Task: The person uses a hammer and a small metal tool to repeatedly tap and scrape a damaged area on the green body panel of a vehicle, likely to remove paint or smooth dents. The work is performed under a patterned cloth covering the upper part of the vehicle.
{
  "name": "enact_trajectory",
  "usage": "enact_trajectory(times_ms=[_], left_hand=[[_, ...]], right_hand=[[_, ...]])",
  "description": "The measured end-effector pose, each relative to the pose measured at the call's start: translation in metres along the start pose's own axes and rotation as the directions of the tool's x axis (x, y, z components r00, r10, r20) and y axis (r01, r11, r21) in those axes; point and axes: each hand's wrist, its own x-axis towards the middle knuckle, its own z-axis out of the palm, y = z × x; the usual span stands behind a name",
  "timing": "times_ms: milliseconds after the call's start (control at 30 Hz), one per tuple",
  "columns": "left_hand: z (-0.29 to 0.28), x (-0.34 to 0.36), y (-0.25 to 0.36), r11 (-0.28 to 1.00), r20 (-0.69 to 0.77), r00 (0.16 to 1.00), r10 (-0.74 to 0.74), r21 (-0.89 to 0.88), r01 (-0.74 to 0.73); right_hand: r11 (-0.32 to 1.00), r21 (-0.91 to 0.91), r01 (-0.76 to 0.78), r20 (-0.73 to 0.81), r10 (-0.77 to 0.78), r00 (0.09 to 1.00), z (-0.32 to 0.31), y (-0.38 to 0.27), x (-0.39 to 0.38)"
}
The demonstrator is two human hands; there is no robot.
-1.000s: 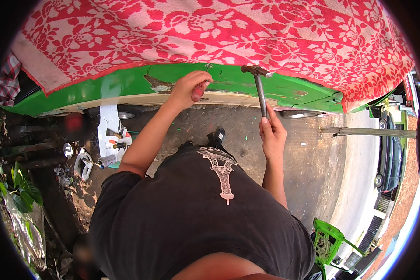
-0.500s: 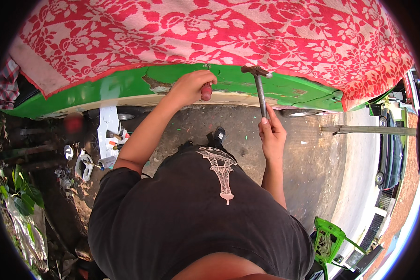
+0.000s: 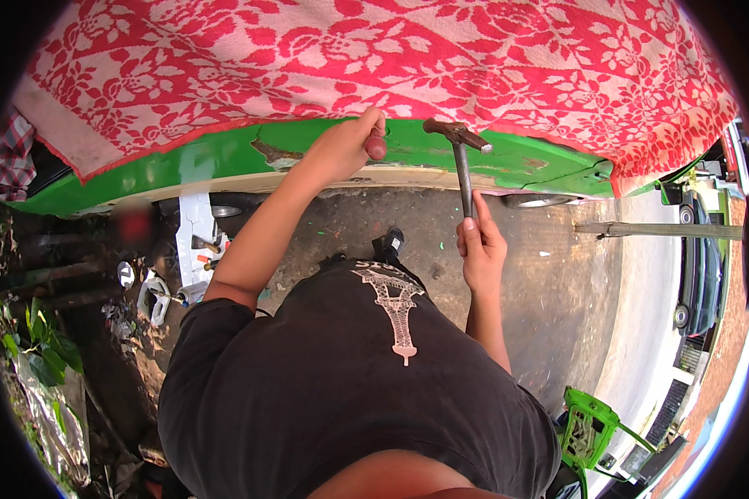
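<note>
My left hand (image 3: 349, 148) is closed around a tool with a rounded red handle (image 3: 375, 148). The butt of that handle faces me, and its far end is hidden by my fingers and the cloth, so its exact kind cannot be told. It is held against a green car panel (image 3: 412, 145) at the edge of a red and cream floral cloth (image 3: 374, 58). In my right hand (image 3: 483, 245) is a hammer (image 3: 462, 162), gripped by its grey metal handle. Its rusty brown head hangs just right of the red handle, apart from it.
Peeling, damaged paint (image 3: 276, 155) marks the panel left of my left hand. A white board (image 3: 194, 229) with small tools lies at the left. A green frame-like part (image 3: 588, 428) stands at the lower right. A post (image 3: 666, 230) and a dark parked car (image 3: 697, 266) are farther right.
My left hand has risen slightly toward the cloth, and the red handle has tipped up and a little right. The hammer's head has turned and shifted slightly; both grips are kept.
</note>
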Motion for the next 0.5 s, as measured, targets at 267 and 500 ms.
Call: enact_trajectory(times_ms=[267, 500], left_hand=[[0.001, 0.039, 0.001, 0.996, 0.012, 1.000, -0.021, 0.086, 0.020], [0.001, 0.055, 0.006, 0.990, -0.006, 1.000, -0.001, 0.142, 0.002]], right_hand=[[0.918, -0.282, 0.279, 0.095, -0.262, 0.960, 0.009, -0.006, 0.017], [0.947, -0.177, 0.269, -0.040, -0.280, 0.959, -0.003, -0.021, 0.033]])
